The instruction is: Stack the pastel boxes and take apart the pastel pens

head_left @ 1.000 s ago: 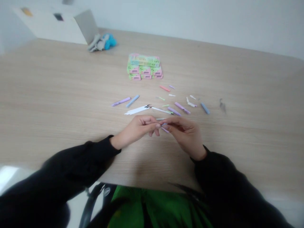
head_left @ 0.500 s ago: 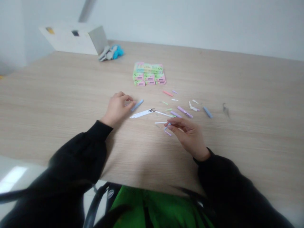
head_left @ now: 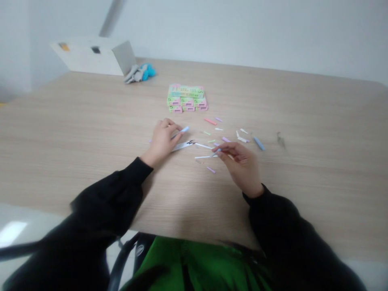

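Just short of the stacked boxes (head_left: pixel 187 98), the left hand (head_left: pixel 162 139) pinches a blue barrel (head_left: pixel 181 131), the right hand (head_left: pixel 239 161) pinches a thin refill (head_left: pixel 216 152), unjoined, loose parts scattered beside.

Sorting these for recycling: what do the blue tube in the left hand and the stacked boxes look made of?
Blue tube: probably plastic, judging by its smooth, even pastel colour; blur leaves it open. Stacked boxes: likely printed cardboard, with flat faces, sharp edges and coloured labels.

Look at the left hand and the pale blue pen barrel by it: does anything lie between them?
Nothing visible does. The left hand already has its fingers on the blue pen barrel, which juts out to the right above the white refills.
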Motion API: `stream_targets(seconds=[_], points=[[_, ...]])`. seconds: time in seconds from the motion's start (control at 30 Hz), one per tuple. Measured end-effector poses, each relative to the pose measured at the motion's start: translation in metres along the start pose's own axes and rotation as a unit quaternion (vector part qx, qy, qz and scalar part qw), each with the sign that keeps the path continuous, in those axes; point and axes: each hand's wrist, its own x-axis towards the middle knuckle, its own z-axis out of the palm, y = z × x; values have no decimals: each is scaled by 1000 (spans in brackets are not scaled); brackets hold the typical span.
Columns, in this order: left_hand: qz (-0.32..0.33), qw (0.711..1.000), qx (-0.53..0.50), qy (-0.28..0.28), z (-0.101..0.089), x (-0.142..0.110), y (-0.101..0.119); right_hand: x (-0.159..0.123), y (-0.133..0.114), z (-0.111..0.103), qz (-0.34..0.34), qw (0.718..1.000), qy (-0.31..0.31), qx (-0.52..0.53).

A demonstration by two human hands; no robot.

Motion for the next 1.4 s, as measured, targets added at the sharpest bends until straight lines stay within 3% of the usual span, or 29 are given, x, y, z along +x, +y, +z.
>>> stream_targets(seconds=[0.07, 0.13, 0.2, 0.27, 0.5, 0.67, 0.93, 1.23, 1.4], points=[[-5, 979, -187, -77, -1, -10, 23, 3, -6, -3, 1, 998, 45, 40], [0, 922, -337, -189, -2, -23, 47, 4, -12, -5, -7, 995, 81, 56], [12, 883, -401, -242, -1, -33, 64, 5, -18, -6, -23, 993, 104, 53], [21, 864, -427, -264, -1, -38, 73, 3, -20, -5, -31, 993, 100, 47], [29, 868, -417, -267, -2, -36, 72, -3, -12, 1, -36, 997, 62, 11], [22, 855, -443, -270, -5, -37, 77, -3, -11, 1, -41, 999, 30, -18], [10, 837, -483, -256, -4, -38, 69, 2, -13, -5, -124, 989, -52, -68], [-21, 822, -504, -263, -14, -38, 72, -1, -3, -5, -37, 997, -64, -2], [-15, 829, -481, -285, -16, -38, 76, 0, -5, -3, 4, 996, -81, 33]])
